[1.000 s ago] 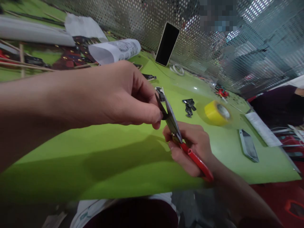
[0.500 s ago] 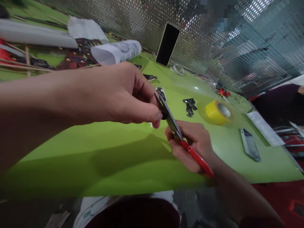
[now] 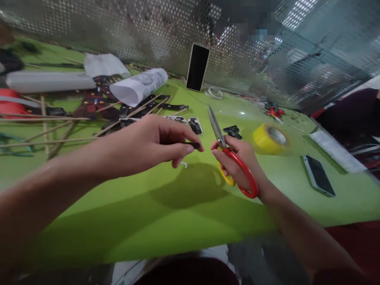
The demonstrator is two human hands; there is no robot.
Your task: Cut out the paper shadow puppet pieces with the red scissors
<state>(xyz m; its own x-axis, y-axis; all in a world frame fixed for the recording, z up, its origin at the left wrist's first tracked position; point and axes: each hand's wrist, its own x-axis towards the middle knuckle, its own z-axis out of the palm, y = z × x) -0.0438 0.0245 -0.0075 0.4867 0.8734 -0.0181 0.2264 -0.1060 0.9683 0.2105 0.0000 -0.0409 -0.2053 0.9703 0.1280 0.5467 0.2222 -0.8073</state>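
Observation:
My right hand (image 3: pixel 242 160) holds a pair of scissors (image 3: pixel 237 162) with one red and one yellow handle. Their blades point up and away, nearly closed, apart from my left hand. Between the thumb and fingers of my left hand (image 3: pixel 148 142) is pinched a small black piece (image 3: pixel 195 145), mostly hidden by the fingertips. Just below those fingertips a tiny white scrap (image 3: pixel 184 164) lies on the green table (image 3: pixel 133 221). Beyond my hands rest a small pile of black cut pieces (image 3: pixel 233 131) and a white-edged card with black shapes (image 3: pixel 195 126).
A yellow tape roll (image 3: pixel 269 138) and a phone (image 3: pixel 319 175) lie to the right. Rolled printed paper (image 3: pixel 139 87), thin wooden sticks (image 3: pixel 65 118) and black strips spread over the left. Another phone (image 3: pixel 198 67) leans upright against the perforated metal screen (image 3: pixel 166 31).
The scissors have come away from the black piece, and their blades have moved closer together. My left hand has drawn back slightly to the left, still pinching the piece. The camera view has shifted.

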